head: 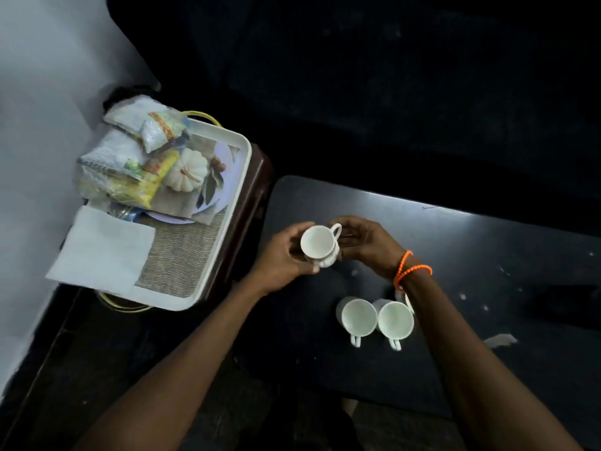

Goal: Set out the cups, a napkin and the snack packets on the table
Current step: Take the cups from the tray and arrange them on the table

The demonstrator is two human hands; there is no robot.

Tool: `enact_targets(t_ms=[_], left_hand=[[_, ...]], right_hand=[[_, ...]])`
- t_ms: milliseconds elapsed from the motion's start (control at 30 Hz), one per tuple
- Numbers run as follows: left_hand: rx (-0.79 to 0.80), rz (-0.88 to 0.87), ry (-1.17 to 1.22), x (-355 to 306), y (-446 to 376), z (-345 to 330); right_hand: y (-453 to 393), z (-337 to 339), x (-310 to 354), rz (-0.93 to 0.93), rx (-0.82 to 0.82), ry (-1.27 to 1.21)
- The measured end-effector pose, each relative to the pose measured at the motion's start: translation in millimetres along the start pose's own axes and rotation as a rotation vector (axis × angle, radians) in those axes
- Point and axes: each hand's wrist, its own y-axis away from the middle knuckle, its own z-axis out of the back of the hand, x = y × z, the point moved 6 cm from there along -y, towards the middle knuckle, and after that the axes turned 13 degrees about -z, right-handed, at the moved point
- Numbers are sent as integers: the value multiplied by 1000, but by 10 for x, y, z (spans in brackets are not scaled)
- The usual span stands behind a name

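Observation:
A white cup (317, 243) is held above the dark table (471, 255), gripped from the left by my left hand (283, 258). My right hand (364, 242) touches it from the right, near the handle. Two more white cups (358, 318) (395, 320) stand side by side on the table, handles toward me. A third cup (407, 299) is mostly hidden behind my right wrist. On the white tray (224, 242) at the left lie a white napkin (104, 252) and several snack packets (136, 161).
The tray rests on a brown stand (257, 187) left of the table and carries a pumpkin picture (187, 174). A grey wall (39, 125) runs along the left. A scrap of paper (500, 340) lies on the table at the right. Orange bead bracelets (409, 268) circle my right wrist.

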Motion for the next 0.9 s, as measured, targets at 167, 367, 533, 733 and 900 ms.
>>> enact_targets(t_ms=[167,367,533,733,900], left_hand=[[-35,-53,-308,179,15,-582],[11,-122,-439,237,32,-844],[87,-107,-499,232,5,-948],[46,-62,-489,208,20,-946],[-280,-76,-566,-168,268,-982]], right_hand=[[2,396,-289,-48,-202,178],[29,564,-567,-85,-313,338],[90,634,-693,-76,-436,293],[358,921,-597,54,-610,237],[740,1410,-897,71,-743,268]])
